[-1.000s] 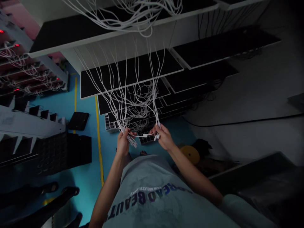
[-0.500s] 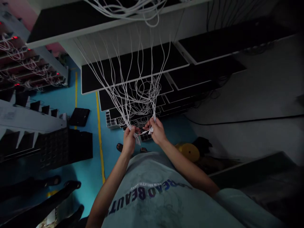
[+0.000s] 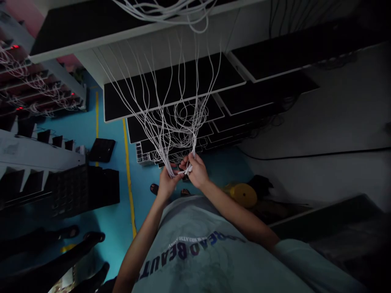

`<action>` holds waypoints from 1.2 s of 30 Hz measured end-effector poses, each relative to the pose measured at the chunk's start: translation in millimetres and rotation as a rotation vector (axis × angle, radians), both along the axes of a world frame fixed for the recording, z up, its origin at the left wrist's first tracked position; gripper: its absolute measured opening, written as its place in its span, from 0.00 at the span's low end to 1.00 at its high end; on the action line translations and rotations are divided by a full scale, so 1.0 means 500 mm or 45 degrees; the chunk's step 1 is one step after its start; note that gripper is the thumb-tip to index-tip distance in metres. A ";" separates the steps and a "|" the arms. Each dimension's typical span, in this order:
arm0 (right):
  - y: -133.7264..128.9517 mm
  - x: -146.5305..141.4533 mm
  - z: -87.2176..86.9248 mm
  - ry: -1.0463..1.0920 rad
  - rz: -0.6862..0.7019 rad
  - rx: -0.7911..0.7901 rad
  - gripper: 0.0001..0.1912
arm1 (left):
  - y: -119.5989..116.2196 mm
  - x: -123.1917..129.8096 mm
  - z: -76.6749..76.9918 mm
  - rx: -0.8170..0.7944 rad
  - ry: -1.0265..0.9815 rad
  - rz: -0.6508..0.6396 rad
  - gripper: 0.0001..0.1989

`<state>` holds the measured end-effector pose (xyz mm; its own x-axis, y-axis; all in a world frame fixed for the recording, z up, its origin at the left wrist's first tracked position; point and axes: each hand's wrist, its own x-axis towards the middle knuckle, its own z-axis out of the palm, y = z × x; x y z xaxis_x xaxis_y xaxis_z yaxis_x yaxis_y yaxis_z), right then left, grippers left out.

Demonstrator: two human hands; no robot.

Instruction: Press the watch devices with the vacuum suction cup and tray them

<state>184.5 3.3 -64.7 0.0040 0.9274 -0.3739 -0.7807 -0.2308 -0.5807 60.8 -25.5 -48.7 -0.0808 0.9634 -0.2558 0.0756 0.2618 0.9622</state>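
White cables [image 3: 155, 134] hang in two bunches from the rack's back panel and come together in front of my body. My left hand [image 3: 166, 182] is closed around the ends of the left bunch, its thumb pointing toward the other hand. Closed on the right bunch [image 3: 194, 138] is my right hand [image 3: 197, 171], with white cable ends showing at its fingers. The fingertips of both hands almost meet, and a short piece of cable spans between them. Small details of the plugs are too dim to make out.
A dark shelf [image 3: 171, 87] crosses in front, with more shelves below. More white cables [image 3: 171, 12] lie overhead. On the blue floor [image 3: 113, 179] are a black crate [image 3: 102, 149] and a yellow round object [image 3: 244, 194]. Another person's legs [image 3: 55, 256] show lower left.
My hands have drawn closer together, the left turning inward and the right shifting slightly left. Both cable bunches moved with them, narrowing the gap.
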 end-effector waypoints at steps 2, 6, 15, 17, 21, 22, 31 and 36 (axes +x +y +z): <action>0.006 0.001 0.002 -0.036 0.034 0.021 0.21 | 0.004 -0.009 0.000 0.007 0.140 -0.095 0.24; 0.021 -0.003 0.005 -0.074 0.041 0.104 0.21 | 0.011 -0.019 0.010 -0.018 0.266 -0.187 0.24; 0.107 0.041 0.045 -0.217 -0.040 0.241 0.20 | -0.013 -0.020 0.006 -0.077 0.164 -0.194 0.22; 0.124 0.064 0.027 -0.338 -0.124 0.234 0.21 | -0.013 -0.026 0.011 -0.062 0.111 -0.164 0.19; 0.137 0.077 -0.046 -0.659 -0.582 0.071 0.23 | -0.007 -0.044 0.018 -0.073 0.033 -0.102 0.15; 0.136 0.071 -0.064 -0.733 -0.592 0.055 0.23 | -0.005 -0.048 0.017 -0.086 0.022 -0.082 0.17; 0.114 0.010 -0.116 -0.769 -0.040 0.216 0.30 | 0.043 -0.054 0.010 -0.150 -0.181 0.057 0.30; 0.087 0.047 -0.112 -0.863 -0.073 0.261 0.29 | 0.067 -0.048 0.014 -0.250 -0.274 -0.012 0.29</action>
<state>208.1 46.7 -120.8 0.2254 0.9701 -0.0900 -0.2395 -0.0344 -0.9703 36.8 8.1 -41.5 0.0045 0.8942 -0.4477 -0.1213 0.4449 0.8873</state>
